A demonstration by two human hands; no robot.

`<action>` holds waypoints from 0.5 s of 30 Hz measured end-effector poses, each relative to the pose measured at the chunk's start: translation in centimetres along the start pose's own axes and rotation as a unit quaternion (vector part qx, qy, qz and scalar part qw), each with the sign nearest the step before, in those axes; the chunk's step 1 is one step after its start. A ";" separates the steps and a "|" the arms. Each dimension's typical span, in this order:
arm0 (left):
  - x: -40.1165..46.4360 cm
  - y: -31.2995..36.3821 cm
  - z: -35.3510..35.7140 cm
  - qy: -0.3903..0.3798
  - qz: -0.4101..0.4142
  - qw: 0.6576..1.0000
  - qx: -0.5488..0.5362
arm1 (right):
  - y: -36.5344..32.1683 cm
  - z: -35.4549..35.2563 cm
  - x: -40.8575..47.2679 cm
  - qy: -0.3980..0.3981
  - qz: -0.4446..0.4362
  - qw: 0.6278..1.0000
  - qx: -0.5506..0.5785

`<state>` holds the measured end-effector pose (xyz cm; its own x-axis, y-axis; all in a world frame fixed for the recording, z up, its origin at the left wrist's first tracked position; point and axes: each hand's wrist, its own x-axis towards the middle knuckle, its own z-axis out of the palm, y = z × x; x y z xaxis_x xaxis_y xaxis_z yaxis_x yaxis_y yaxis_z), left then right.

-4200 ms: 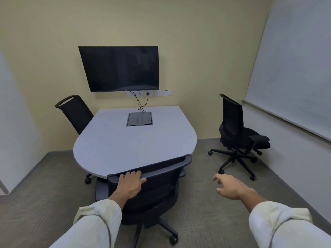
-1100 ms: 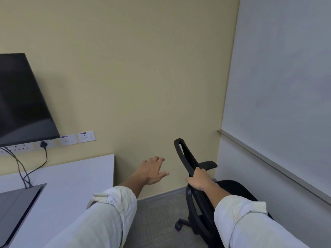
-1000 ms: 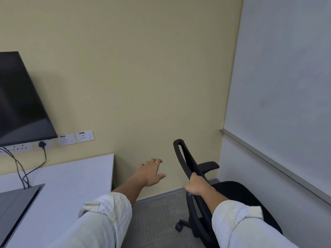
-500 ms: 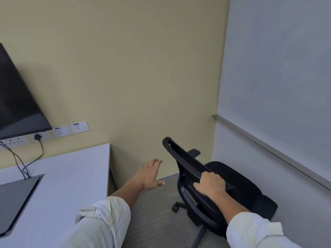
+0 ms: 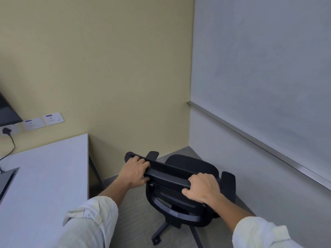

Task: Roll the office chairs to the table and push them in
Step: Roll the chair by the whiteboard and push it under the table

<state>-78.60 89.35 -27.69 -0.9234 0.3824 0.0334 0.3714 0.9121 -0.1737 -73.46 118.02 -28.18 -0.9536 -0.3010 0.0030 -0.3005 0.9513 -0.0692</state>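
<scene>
Nearest me, my two rolled-up pale sleeves [image 5: 89,219] reach forward. My right hand [image 5: 202,188] is clenched over the right part of the top rail of the black office chair [image 5: 179,192], fingers curled over the far edge and thumb on the near side. My left hand [image 5: 135,171] grips the left end of that same rail, fingers wrapped on top. The chair stands on grey carpet [image 5: 136,210] just right of the white table [image 5: 44,185], apart from it, its back toward me and its seat pointing to the far corner. Beyond it rise the yellow wall [image 5: 107,68] with wall sockets [image 5: 43,120] at far left, and a whiteboard [image 5: 268,68] on the right
</scene>
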 end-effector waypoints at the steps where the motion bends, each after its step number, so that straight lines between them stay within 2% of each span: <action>1: -0.2 0.2 -0.4 -0.022 -0.011 1.000 0.003 | 0.1 -0.1 -0.6 -0.001 -0.013 1.000 -0.001; 4: -1.0 2.4 -1.4 -0.085 -0.042 0.994 -0.047 | 2.2 -0.3 -2.4 0.000 -0.044 0.999 -0.006; 8: -2.5 8.7 -1.1 -0.102 -0.094 0.982 -0.129 | 8.1 -0.2 -4.1 -0.006 -0.093 0.996 -0.015; 13: -3.0 15.8 -3.3 -0.164 -0.127 0.976 -0.065 | 15.4 -1.3 -5.4 -0.021 -0.140 0.990 -0.026; 15: -3.5 17.3 -3.8 -0.188 -0.138 0.970 -0.071 | 16.7 -1.7 -5.5 -0.027 -0.163 0.986 -0.029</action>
<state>-68.62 104.37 -27.05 -0.9498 0.0649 -0.3060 0.0909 0.9933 -0.0717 -73.27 135.68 -27.62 -0.8038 -0.5938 -0.0372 -0.5936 0.8046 -0.0171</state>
